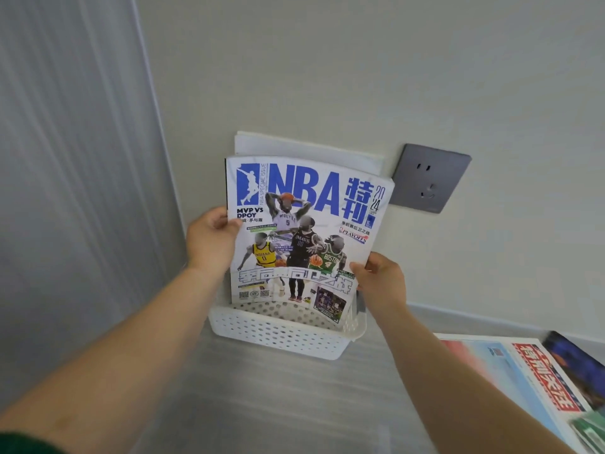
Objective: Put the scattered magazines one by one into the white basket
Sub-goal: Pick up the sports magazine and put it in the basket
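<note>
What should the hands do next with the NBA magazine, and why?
Probably lower the NBA magazine fully and let go: both the left hand and right hand grip its sides, and its bottom edge is inside the white basket.

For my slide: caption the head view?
Left hand and right hand hold an NBA magazine upright in the white basket.

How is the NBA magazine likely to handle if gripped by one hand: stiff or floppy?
Probably floppy: the NBA magazine bows along its top edge even with the left hand and right hand gripping both sides. Its glossy-looking cover may slip. Standing in the white basket, it could slump.
</note>
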